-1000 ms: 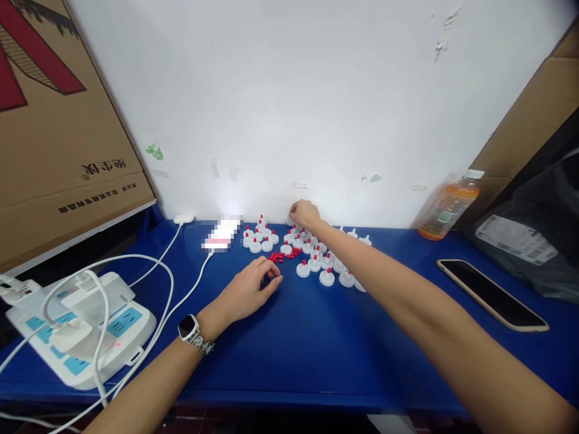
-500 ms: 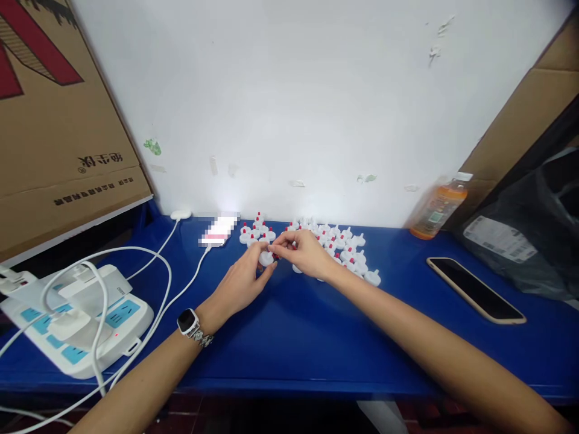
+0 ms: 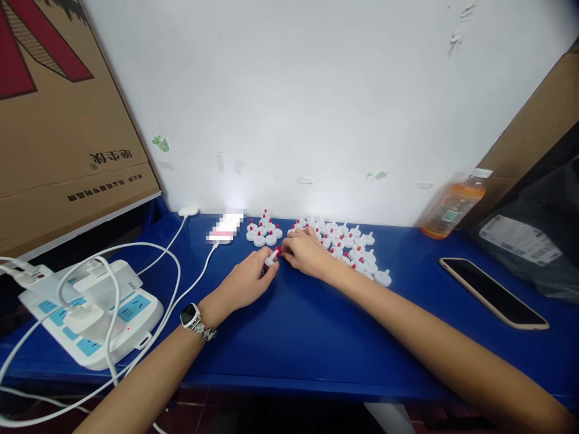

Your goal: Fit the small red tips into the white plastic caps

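My left hand pinches a white nozzle cap between thumb and fingers, its narrow spout tilted up to the right. No red tip shows on that spout. Right beside it, my right hand is closed, its fingertips down at some small red tip caps on the blue table; how many lie there is hidden. Behind my left hand stands a group of white nozzle caps with red tips. A larger cluster of white nozzle caps, some red-tipped and some bare, spreads behind and beyond my right hand.
On the left, a white power strip sits among looping white cables. A lit phone lies by the wall. To the right are a dark phone, an orange drink bottle and a dark plastic bag. A cardboard box stands left.
My right hand has moved off the cap in my left hand and down to the red tip caps. The held cap has turned, so its spout now shows. The view has shifted slightly.
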`<state>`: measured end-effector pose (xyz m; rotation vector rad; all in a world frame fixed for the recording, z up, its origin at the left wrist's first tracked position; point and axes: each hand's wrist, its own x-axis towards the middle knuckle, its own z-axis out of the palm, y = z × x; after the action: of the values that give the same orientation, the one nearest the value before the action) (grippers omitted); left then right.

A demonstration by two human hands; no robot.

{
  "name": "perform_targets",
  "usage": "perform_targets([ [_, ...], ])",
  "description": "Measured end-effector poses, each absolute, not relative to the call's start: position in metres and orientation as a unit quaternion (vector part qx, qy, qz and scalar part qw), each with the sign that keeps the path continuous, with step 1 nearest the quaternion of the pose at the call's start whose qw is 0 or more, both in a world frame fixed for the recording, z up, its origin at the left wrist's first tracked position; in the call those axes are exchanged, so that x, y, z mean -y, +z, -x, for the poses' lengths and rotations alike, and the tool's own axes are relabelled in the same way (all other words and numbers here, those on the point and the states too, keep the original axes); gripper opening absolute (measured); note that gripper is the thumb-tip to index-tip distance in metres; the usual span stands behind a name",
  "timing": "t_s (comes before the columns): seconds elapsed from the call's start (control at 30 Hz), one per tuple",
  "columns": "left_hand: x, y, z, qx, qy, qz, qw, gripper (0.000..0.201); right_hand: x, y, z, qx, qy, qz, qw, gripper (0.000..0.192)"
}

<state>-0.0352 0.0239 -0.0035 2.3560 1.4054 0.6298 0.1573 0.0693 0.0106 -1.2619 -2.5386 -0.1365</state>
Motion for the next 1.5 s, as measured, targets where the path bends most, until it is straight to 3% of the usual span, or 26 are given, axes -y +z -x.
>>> perform_targets([
  [0.1, -0.023, -0.002, 0.035, -0.492, 0.227, -0.822, 0.177, 0.026, -0.062, 0.013, -0.162, 0.863, 0.030, 0.444, 0.240, 0.011],
  [0.27, -0.019, 0.000, 0.033, -0.473, 0.239, -0.826, 0.193, 0.028, -0.043, 0.015, -0.167, 0.749, 0.288, 0.426, 0.418, 0.015],
  [0.47, -0.014, -0.001, 0.027, -0.431, 0.243, -0.846, 0.199, 0.027, -0.031, 0.006, -0.165, 0.711, 0.366, 0.387, 0.459, 0.025],
  [0.63, -0.009, 0.001, 0.021, -0.422, 0.256, -0.850, 0.184, 0.028, -0.030, 0.006, -0.156, 0.610, 0.447, 0.355, 0.549, 0.033],
  [0.77, -0.006, 0.001, 0.018, -0.422, 0.270, -0.845, 0.184, 0.031, -0.026, 0.007, -0.148, 0.586, 0.437, 0.364, 0.577, 0.038],
  [0.97, -0.009, 0.005, 0.017, -0.391, 0.318, -0.833, 0.228, 0.039, -0.029, 0.013, -0.146, 0.644, 0.395, 0.345, 0.557, 0.032],
  [1.17, -0.022, -0.004, 0.023, -0.462, 0.376, -0.777, 0.205, 0.083, -0.073, 0.048, -0.160, 0.744, 0.302, 0.375, 0.464, 0.021],
  [1.27, -0.024, -0.008, 0.029, -0.476, 0.332, -0.792, 0.189, 0.059, -0.120, 0.059, -0.165, 0.769, 0.172, 0.459, 0.411, 0.010],
  [1.33, -0.024, -0.008, 0.031, -0.477, 0.294, -0.808, 0.184, 0.037, -0.150, 0.058, -0.163, 0.793, 0.094, 0.510, 0.320, 0.003],
  [1.4, -0.024, -0.007, 0.032, -0.476, 0.279, -0.815, 0.178, 0.029, -0.173, 0.052, -0.157, 0.805, 0.059, 0.536, 0.249, 0.005],
  [1.5, -0.024, -0.004, 0.032, -0.473, 0.280, -0.817, 0.174, 0.027, -0.189, 0.041, -0.145, 0.813, 0.056, 0.539, 0.213, 0.007],
])
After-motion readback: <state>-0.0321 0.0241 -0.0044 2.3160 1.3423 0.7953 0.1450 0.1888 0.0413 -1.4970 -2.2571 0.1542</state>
